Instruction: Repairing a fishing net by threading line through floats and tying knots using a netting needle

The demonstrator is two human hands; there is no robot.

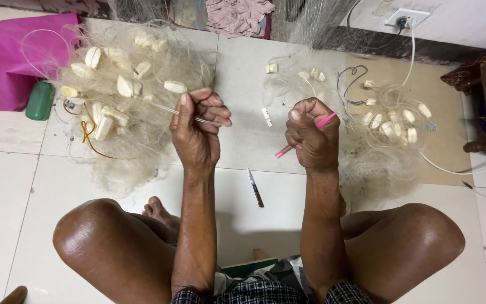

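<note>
At the centre of the frame, the right hand [311,135] is closed around a pink netting needle [306,135], and the left hand [198,126] pinches a clear line [167,110] running to the pale fishing net [125,112] heaped at upper left. White floats [125,86] lie in that heap. A small knife [255,188] rests on the tiled floor [7,202] between the knees. A green bottle [40,101] lies against a magenta bag [12,56] at far left. A white wall socket [406,18] sits at upper right.
</note>
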